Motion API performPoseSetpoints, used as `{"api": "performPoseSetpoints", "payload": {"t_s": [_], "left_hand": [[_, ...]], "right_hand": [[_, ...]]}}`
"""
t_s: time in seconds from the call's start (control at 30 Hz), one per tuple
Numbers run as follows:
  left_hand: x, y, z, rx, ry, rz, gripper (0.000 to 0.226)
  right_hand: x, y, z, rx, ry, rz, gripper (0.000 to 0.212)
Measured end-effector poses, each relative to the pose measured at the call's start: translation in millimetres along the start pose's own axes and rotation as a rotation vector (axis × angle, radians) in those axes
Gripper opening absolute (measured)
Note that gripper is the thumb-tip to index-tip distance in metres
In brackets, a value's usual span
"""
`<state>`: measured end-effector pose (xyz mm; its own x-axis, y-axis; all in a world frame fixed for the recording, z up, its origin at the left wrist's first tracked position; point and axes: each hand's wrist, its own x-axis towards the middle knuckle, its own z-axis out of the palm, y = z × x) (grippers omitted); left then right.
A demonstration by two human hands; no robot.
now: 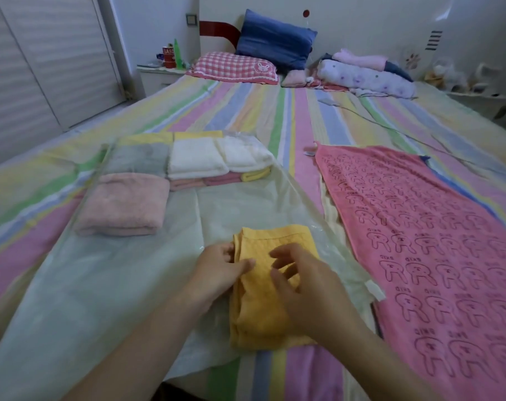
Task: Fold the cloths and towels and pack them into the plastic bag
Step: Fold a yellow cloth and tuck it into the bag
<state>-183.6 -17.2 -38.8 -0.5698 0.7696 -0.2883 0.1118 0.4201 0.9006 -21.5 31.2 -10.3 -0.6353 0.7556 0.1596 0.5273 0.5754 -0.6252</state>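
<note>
Folded towels [121, 204] already sit in the plastic bag [110, 285]; the left hand [220, 267] pinches the folded yellow cloth [254, 314] at its near end, the right hand [304, 285] hovers slack, and the pink towel [434, 241] lies unfolded beside.

My forearms are bare as far as they show, smooth and slender. My left hand [217, 270], at the left edge of the yellow cloth [254, 319], and my right hand [304, 285], over it, are bare too.

The plastic bag [130, 285] is a clear glossy film, the yellow cloth [263, 308] a matt waffle weave, the pink towel [124, 204] fluffy terry, the bed sheet [246, 111] smooth striped cotton.
</note>
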Motion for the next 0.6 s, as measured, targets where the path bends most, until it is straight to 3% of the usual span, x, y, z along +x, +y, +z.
{"api": "performPoseSetpoints", "payload": {"t_s": [0.1, 0.2, 0.3, 0.37, 0.47, 0.53, 0.6], "left_hand": [[-3, 1, 2, 0.027, 0.015, 0.037, 0.015], [-5, -3, -3, 0.069, 0.018, 0.066, 0.015], [-14, -7, -3, 0.371, 0.165, 0.19, 0.054], [-27, -7, 0, 0.605, 0.296, 0.444, 0.073], [-34, -11, 5, 0.87, 0.09, 0.709, 0.073], [-33, -20, 11, 1.011, -0.092, 0.698, 0.086], [-33, -30, 17, 1.031, -0.152, 0.682, 0.092]], "right_hand": [[-3, 22, -13, -0.229, 0.162, 0.101, 0.036], [-3, 36, -12, -0.192, -0.039, 0.37, 0.064], [0, 40, -11, -0.146, -0.184, 0.401, 0.079], [3, 39, -12, -0.019, -0.264, 0.413, 0.083], [10, 41, -16, 0.094, -0.26, 0.423, 0.076], [16, 44, -25, 0.034, -0.183, 0.392, 0.07], [20, 41, -33, -0.101, -0.118, 0.289, 0.066]]}}
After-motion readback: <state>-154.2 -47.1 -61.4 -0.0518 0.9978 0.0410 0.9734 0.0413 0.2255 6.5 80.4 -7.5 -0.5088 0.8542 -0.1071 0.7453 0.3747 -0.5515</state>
